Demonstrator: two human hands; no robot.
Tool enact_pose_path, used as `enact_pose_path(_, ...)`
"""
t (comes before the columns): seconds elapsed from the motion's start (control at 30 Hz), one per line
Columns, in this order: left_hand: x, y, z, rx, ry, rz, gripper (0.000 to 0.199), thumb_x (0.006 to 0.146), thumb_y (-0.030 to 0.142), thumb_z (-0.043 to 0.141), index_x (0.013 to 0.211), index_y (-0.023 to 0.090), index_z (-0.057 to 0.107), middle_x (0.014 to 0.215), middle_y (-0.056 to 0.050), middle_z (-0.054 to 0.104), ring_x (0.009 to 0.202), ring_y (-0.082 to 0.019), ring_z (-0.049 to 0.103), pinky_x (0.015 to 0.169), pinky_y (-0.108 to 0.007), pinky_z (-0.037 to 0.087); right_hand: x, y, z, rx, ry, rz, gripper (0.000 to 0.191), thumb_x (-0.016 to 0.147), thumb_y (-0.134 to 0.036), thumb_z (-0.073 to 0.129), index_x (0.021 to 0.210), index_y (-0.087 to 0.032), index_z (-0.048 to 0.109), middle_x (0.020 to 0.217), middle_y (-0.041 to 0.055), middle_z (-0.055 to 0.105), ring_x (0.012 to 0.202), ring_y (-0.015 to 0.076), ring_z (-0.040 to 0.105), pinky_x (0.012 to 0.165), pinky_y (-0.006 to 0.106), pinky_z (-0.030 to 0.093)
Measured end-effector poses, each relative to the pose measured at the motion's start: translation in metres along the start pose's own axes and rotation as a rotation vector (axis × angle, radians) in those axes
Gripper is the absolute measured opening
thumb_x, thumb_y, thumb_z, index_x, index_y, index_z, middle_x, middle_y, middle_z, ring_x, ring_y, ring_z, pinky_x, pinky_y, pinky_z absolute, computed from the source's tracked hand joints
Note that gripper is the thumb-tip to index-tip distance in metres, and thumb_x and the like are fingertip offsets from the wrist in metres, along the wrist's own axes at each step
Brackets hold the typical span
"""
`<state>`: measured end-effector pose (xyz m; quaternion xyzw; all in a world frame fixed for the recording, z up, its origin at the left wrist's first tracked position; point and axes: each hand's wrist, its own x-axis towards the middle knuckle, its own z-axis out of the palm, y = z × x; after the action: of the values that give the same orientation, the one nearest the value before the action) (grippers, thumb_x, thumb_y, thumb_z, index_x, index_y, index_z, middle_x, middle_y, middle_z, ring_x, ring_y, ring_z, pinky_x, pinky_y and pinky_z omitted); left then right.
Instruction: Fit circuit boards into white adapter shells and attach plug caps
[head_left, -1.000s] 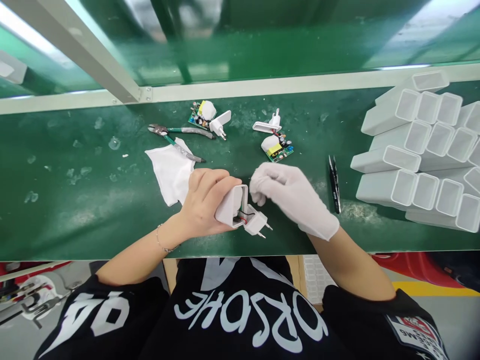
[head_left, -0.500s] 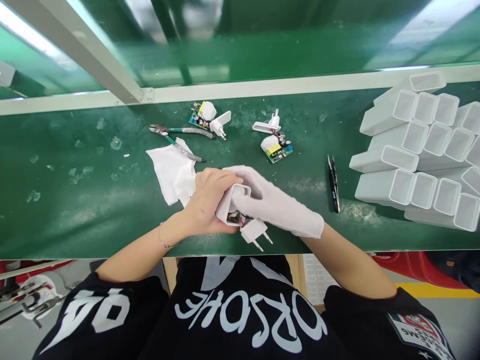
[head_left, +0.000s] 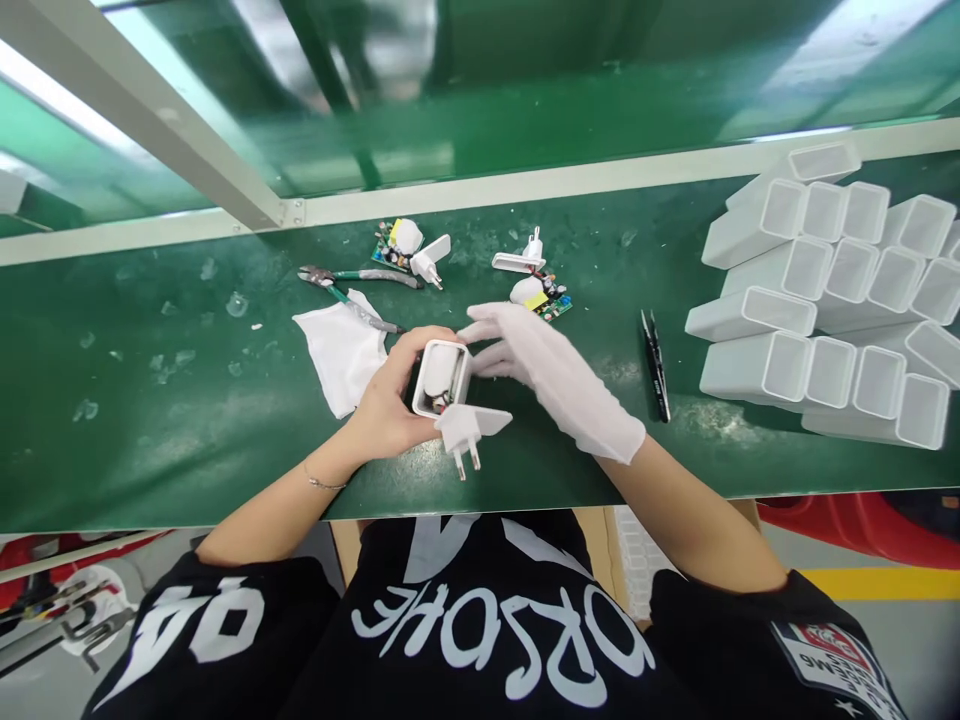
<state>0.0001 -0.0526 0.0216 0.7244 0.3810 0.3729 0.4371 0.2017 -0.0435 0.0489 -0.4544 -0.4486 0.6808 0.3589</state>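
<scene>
**Bracing an Open Charger Housing in a Bare Palm**

Its two prongs toward me, a plug cap [head_left: 459, 428] hangs over the near rim of a white housing [head_left: 464, 378], just in front of my shirt [head_left: 480, 590] at the near part of the green bench [head_left: 187, 430]. Wires [head_left: 442, 401] at the mouth probably tether it there. My left hand [head_left: 384, 402], bare, wraps the housing from its side, thumb near and fingers beyond, apparently to steady it with the open end facing me and the white block [head_left: 439, 372] inside in view. My right hand [head_left: 551, 375], in a white glove, has its fingers extended and slightly parted at the far corner, pinching nothing visible; whether they touch the wall I cannot tell.

Beyond, to the right, black tweezers [head_left: 658, 375] lie within easy reach, I judge. A white cloth [head_left: 337, 350] sits to the left, partly under the cutters [head_left: 379, 274]. Farther off, two circuit boards [head_left: 406, 236] [head_left: 531, 291] rest apart, each beside its own plug cap, likely spaced to keep the pairs distinct. White sleeves [head_left: 750, 365] stack at far right, open ends turned my way, perhaps for easy picking.
</scene>
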Motion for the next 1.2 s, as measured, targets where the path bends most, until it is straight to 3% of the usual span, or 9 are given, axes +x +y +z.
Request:
enact_pose_path(0.13,0.002,-0.004,-0.002,-0.09,0.058,-0.067,0.069,0.068,0.052,0.085,0.123,0.025,0.053,0.119,-0.008,0.062,0.101,-0.023,0.063,0.083,-0.034,0.053,0.006,0.002,-0.008,-0.021,0.203,-0.097,0.042,0.093,-0.06,0.05,0.101,-0.021,0.063,0.101,0.0053,0.069,0.085,0.0141,0.067,0.085,0.03,0.055)
enact_pose_path(0.33,0.005,-0.005,-0.004,-0.32,0.141,-0.239,0.078,0.047,0.044,0.098,0.113,0.026,0.06,0.112,-0.004,0.065,0.099,-0.021,0.062,0.086,-0.032,0.053,0.007,0.002,-0.005,-0.014,0.197,-0.137,0.06,0.093,-0.073,0.04,0.092,-0.019,0.067,0.093,0.0066,0.072,0.083,0.0155,0.068,0.083,0.029,0.054)
enact_pose_path(0.47,0.007,0.006,-0.003,-0.625,0.231,-0.432,0.076,0.053,0.079,0.081,0.104,0.027,0.062,0.106,-0.005,0.066,0.102,-0.024,0.065,0.087,-0.036,0.055,0.007,0.003,-0.003,0.031,0.221,-0.196,0.059,0.094,-0.071,0.042,0.093,-0.018,0.068,0.094,0.0077,0.073,0.083,0.0169,0.068,0.083,0.031,0.054)
enact_pose_path(0.6,0.007,0.022,-0.004,-0.731,0.338,-0.606,0.088,0.056,0.1,0.052,0.101,0.025,0.061,0.108,-0.008,0.061,0.111,-0.024,0.063,0.084,-0.033,0.054,0.007,0.007,-0.006,-0.219,0.217,-0.361,0.054,0.101,-0.062,0.035,0.092,-0.019,0.067,0.093,0.0083,0.072,0.086,0.0203,0.067,0.083,0.035,0.052)
enact_pose_path(0.8,0.01,0.036,-0.005,-0.66,0.374,-0.63,0.087,0.065,0.1,0.038,0.101,0.025,0.06,0.117,-0.009,0.055,0.124,-0.024,0.057,0.088,-0.032,0.053,0.005,0.012,-0.007,-0.872,0.123,-0.646,0.052,0.104,-0.046,0.026,0.088,-0.017,0.067,0.089,0.0114,0.07,0.083,0.023,0.061,0.076,0.036,0.041)
enact_pose_path(1.03,0.016,0.026,-0.01,-0.615,0.388,-0.534,0.081,0.065,0.097,0.048,0.103,0.026,0.06,0.119,-0.009,0.062,0.122,-0.024,0.06,0.09,-0.034,0.055,0.004,0.014,-0.003,-1.129,0.137,-0.687,0.058,0.107,-0.039,0.021,0.087,-0.015,0.07,0.086,0.0112,0.07,0.08,0.022,0.06,0.069,0.035,0.032)
enact_pose_path(1.1,0.037,0.014,-0.027,-0.397,0.444,-0.444,0.08,0.063,0.095,0.052,0.104,0.026,0.059,0.116,-0.009,0.065,0.116,-0.026,0.064,0.09,-0.037,0.056,0.003,0.014,0.0,-1.214,0.136,-0.639,0.055,0.106,-0.034,0.024,0.084,-0.015,0.07,0.082,0.0106,0.069,0.077,0.0214,0.06,0.064,0.035,0.029)
enact_pose_path(1.17,0.073,-0.001,-0.053,0.024,0.537,-0.3,0.08,0.063,0.094,0.053,0.103,0.025,0.058,0.109,-0.009,0.068,0.109,-0.027,0.067,0.088,-0.039,0.057,0.004,0.014,0.002,-1.262,0.146,-0.561,0.05,0.105,-0.034,0.03,0.08,-0.016,0.069,0.078,0.01,0.068,0.073,0.0204,0.06,0.06,0.034,0.026)
enact_pose_path(1.2,0.095,-0.008,-0.066,0.115,0.568,-0.264,0.075,0.062,0.087,0.064,0.103,0.025,0.058,0.108,-0.008,0.068,0.111,-0.026,0.066,0.093,-0.038,0.055,0.005,0.013,0.001,-1.273,0.168,-0.515,0.049,0.104,-0.036,0.032,0.078,-0.016,0.069,0.076,0.0099,0.068,0.071,0.0199,0.06,0.059,0.034,0.024)
